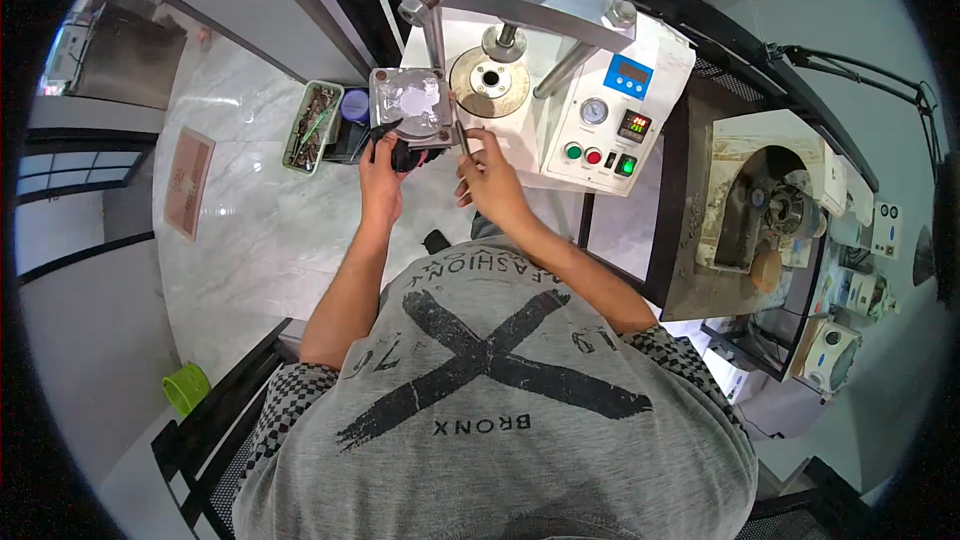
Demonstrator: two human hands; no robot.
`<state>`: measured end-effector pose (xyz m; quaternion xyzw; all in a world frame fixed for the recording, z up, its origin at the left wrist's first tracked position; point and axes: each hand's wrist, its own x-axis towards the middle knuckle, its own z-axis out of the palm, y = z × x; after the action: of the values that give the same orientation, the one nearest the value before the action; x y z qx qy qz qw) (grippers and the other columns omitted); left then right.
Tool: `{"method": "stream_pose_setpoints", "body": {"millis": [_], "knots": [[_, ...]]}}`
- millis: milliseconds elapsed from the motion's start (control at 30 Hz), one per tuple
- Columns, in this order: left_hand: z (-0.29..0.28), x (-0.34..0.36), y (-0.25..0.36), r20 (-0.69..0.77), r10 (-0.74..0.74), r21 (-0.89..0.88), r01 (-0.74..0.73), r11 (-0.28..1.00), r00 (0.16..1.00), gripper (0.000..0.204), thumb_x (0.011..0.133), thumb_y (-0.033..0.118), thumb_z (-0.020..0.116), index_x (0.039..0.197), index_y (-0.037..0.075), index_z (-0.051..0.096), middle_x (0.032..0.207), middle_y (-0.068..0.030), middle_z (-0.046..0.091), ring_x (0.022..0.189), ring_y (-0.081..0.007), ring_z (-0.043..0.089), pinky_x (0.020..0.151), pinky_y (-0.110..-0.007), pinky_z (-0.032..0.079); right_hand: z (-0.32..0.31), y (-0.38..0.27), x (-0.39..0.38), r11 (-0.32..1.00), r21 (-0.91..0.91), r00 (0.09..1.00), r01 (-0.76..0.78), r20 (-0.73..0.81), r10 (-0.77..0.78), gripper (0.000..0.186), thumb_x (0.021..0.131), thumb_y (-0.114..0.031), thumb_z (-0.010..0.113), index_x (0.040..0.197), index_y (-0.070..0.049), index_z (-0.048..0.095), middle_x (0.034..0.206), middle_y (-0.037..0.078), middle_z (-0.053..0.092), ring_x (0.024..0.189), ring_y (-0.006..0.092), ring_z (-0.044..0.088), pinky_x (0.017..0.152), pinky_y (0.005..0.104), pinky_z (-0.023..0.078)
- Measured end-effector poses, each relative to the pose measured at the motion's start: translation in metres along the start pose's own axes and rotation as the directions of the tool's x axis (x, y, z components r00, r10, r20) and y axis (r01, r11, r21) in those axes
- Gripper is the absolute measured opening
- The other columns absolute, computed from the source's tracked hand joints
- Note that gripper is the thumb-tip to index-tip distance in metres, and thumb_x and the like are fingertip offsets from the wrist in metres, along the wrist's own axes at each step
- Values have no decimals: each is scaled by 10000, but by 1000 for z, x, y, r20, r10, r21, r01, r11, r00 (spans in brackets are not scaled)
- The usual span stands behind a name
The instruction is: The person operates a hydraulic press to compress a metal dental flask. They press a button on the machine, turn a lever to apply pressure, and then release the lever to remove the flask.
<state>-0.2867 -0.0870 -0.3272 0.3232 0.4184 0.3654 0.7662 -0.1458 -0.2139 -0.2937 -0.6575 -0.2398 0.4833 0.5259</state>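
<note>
My left hand (380, 180) is closed on a bunched black cloth-like piece (408, 155) at the lower corner of a square metal mold frame (440, 132). A pale, shiny, whitish-pink surface (410, 100) fills the middle of this frame. My right hand (490, 180) is beside the frame's right edge, its fingers curled round a thin metal tool (462, 140) that points up along that edge. What kind of tool it is does not show clearly. Just right of the frame is the round metal plate (490, 83) of a screw press, with its screw foot (505, 42) above it.
Right of the press is a control panel (600, 130) with a gauge, displays and buttons. A green-rimmed tray (312, 127) of small brown sticks and a purple-lidded jar (355, 106) stand left. A dusty machine (765, 200) stands far right. A green basket (186, 389) is lower left.
</note>
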Motion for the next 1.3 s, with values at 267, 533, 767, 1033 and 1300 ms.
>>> {"method": "stream_pose_setpoints", "body": {"millis": [267, 533, 767, 1033, 1300], "knots": [[2, -3, 3, 27, 9, -18, -8, 1000, 1000, 289, 1014, 247, 584, 1162, -2, 587, 1150, -123, 678, 1036, -250, 698, 903, -477, 624, -5, 8, -18, 972, 187, 971, -143, 217, 101, 385, 1069, -132, 525, 1402, -119, 333, 858, 112, 583, 635, 199, 667, 540, 353, 603], [0, 1, 0, 23, -1, -29, 2, 1000, 1000, 276, 1009, 238, 588, 1144, -2, 591, 1124, -119, 675, 1013, -245, 694, 867, -467, 634, -1, 10, 3, 926, 374, 986, -43, 165, -21, 347, 1108, -221, 440, 1421, -104, 347, 899, 104, 582, 691, 215, 674, 626, 362, 616], [-1, 2, -1, 16, 1, -41, 0, 999, 1000, 285, 1003, 249, 584, 1136, -3, 592, 1133, -120, 659, 1027, -256, 689, 880, -475, 633, 9, 14, 15, 873, 453, 978, -181, 178, 110, 249, 1110, -259, 433, 1277, -86, 493, 862, 76, 567, 630, 170, 602, 543, 311, 534], [-1, 1, -2, 30, 5, -54, -4, 999, 1000, 289, 997, 248, 586, 1147, 0, 593, 1152, -125, 666, 1043, -262, 692, 881, -479, 632, -9, 29, -9, 810, 477, 927, -340, 316, 203, 226, 1101, -276, 447, 1077, -72, 541, 740, -38, 451, 519, 62, 351, 449, 235, 258], [-5, 5, -5, 19, -3, -64, 4, 998, 1000, 337, 1028, 296, 551, 1203, 10, 589, 1211, -134, 677, 1089, -263, 694, 920, -494, 626, -15, 7, -11, 966, 168, 977, -196, 112, 179, 195, 1058, -261, 555, 1036, -67, 551, 734, 17, 579, 511, 92, 490, 461, 242, 356]]}}
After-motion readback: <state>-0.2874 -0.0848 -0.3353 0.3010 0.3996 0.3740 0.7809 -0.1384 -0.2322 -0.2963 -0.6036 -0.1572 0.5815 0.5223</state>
